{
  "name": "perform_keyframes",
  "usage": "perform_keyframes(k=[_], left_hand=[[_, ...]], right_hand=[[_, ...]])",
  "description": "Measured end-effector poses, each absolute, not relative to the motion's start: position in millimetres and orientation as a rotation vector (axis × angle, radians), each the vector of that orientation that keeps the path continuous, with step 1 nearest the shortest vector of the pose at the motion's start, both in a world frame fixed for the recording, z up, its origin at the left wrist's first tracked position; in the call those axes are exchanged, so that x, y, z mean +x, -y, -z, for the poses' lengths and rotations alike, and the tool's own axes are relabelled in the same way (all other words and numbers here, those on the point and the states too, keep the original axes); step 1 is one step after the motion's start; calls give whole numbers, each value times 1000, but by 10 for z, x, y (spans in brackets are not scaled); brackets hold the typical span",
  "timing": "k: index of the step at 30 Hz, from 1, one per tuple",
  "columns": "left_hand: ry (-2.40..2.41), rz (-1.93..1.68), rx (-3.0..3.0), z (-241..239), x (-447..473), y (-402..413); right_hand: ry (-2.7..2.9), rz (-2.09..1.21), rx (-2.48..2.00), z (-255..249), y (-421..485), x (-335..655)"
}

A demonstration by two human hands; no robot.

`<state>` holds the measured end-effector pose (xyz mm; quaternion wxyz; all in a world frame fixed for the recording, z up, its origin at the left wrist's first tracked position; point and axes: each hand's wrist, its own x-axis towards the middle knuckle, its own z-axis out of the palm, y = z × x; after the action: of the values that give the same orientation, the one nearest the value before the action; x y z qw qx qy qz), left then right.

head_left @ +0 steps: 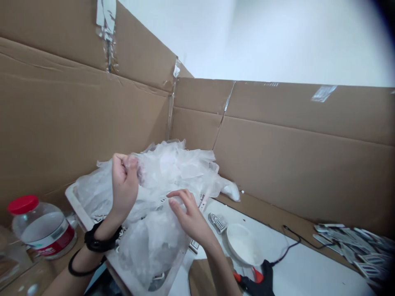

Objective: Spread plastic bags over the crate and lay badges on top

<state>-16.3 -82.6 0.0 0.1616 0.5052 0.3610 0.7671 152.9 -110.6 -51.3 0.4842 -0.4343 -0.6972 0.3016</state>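
A heap of thin clear plastic bags (173, 168) fills a white tray (75, 201) in front of me. My left hand (125, 185), with a black watch on its wrist, is raised and closed, pinching a piece of the plastic at the top of the heap. My right hand (188, 216) rests on the plastic lower down, its fingers curled and pressed into a fold of it. Small silver metal parts (217, 222) lie beside the tray and peek out under the bags.
Cardboard walls (277, 156) enclose the worktop on the left and back. A red-capped clear jar (43, 228) stands at the left. A white dish (243, 244), a black and orange glue gun (256, 281) with its cord, and several silver parts (354, 244) lie to the right.
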Motion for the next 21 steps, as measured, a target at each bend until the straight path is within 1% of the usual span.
perform_keyframes(k=[7, 11, 14, 17, 21], left_hand=[[-858, -2163, 1777, 147, 6, 894], [-883, -1991, 1524, 128, -2, 902], [-839, -1774, 1311, 118, -42, 866], [-849, -1619, 1263, 149, -91, 826], [-908, -1569, 1562, 188, -111, 817]], right_hand=[[1477, -849, -986, 358, 1078, 1347], [1169, -942, -875, 410, 1041, 1322], [914, -991, -817, 464, 1005, 1316], [807, -916, -907, 470, 995, 1337], [1071, -634, -1049, 420, 1015, 1385]])
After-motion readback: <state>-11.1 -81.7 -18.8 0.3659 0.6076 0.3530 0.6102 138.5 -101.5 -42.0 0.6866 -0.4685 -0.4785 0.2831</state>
